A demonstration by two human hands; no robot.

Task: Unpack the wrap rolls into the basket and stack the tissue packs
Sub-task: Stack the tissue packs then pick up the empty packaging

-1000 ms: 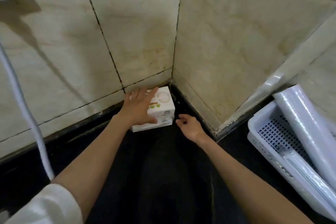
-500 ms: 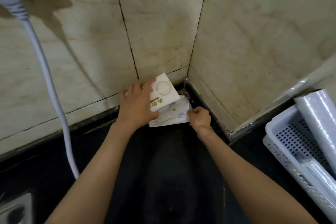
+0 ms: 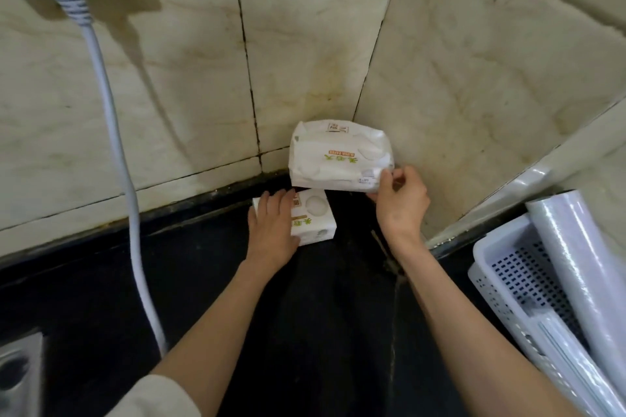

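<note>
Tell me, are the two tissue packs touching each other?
Apart. The head view shows the raised pack, pinched by the right hand, with dark counter visible between it and the lower pack under the left hand.

We see a black counter [image 3: 305,332], dark and glossy, running into a corner of pale stone walls. Near that corner one tissue pack [image 3: 313,218] lies flat on it, white with green and orange print, close to the back wall. At the right edge a white perforated basket [image 3: 491,276] stands on the counter, its near end cut off by the frame. A white cable [image 3: 135,247] comes down across the left part of the counter; we cannot tell where it touches. In the lower left corner a metal fitting [image 3: 18,376] is partly in view.
</note>
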